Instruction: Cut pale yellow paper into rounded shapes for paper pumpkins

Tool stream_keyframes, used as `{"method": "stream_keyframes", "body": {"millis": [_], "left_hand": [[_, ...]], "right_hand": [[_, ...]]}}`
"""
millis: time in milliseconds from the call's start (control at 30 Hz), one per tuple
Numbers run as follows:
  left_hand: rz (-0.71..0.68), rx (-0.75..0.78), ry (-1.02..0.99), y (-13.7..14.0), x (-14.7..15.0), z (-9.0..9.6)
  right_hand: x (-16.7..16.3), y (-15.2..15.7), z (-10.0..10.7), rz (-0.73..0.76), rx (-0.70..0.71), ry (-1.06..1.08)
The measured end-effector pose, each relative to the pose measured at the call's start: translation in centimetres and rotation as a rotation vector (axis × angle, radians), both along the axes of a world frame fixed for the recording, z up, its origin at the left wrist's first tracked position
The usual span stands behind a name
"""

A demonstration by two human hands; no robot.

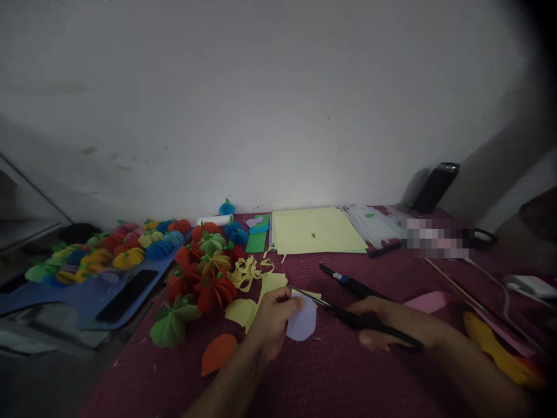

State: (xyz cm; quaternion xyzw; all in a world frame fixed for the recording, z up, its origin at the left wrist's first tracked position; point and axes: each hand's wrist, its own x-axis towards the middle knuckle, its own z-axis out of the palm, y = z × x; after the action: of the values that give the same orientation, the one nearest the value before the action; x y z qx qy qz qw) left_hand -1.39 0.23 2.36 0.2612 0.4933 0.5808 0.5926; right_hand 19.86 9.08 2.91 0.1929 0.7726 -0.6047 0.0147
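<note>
My left hand [275, 320] pinches the left edge of a rounded piece of lavender paper [301, 320] between thumb and fingers. My right hand [383, 319] is wrapped around black-handled scissors [348, 316]. Their thin metal blades point left and cross the upper edge of the lavender paper, close to my left thumb. Just beyond the scissors lies a dark pen-like tool [348, 283] with a light band. Pale yellow paper [274, 283] and curly yellow offcuts [246, 273] lie behind my left hand. Beside its wrist rest yellow rounded cutouts [242, 313] and an orange cutout [219, 354].
Folded paper pumpkins [213, 290] crowd the table's left side. More sit on a blue stool [143, 302] with a black phone [127, 296]. Yellow sheets [317, 232] lie at the back by the wall. A black bottle [436, 187], cable and pink paper [429, 302] are on the right.
</note>
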Motion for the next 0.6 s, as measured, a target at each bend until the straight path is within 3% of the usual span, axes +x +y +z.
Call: {"method": "stream_keyframes", "body": {"millis": [600], "left_hand": [[-0.067, -0.007, 0.032, -0.1, 0.5, -0.6]], "right_hand": [[0.9, 0.4, 2.6, 0.072, 0.21, -0.145]]}}
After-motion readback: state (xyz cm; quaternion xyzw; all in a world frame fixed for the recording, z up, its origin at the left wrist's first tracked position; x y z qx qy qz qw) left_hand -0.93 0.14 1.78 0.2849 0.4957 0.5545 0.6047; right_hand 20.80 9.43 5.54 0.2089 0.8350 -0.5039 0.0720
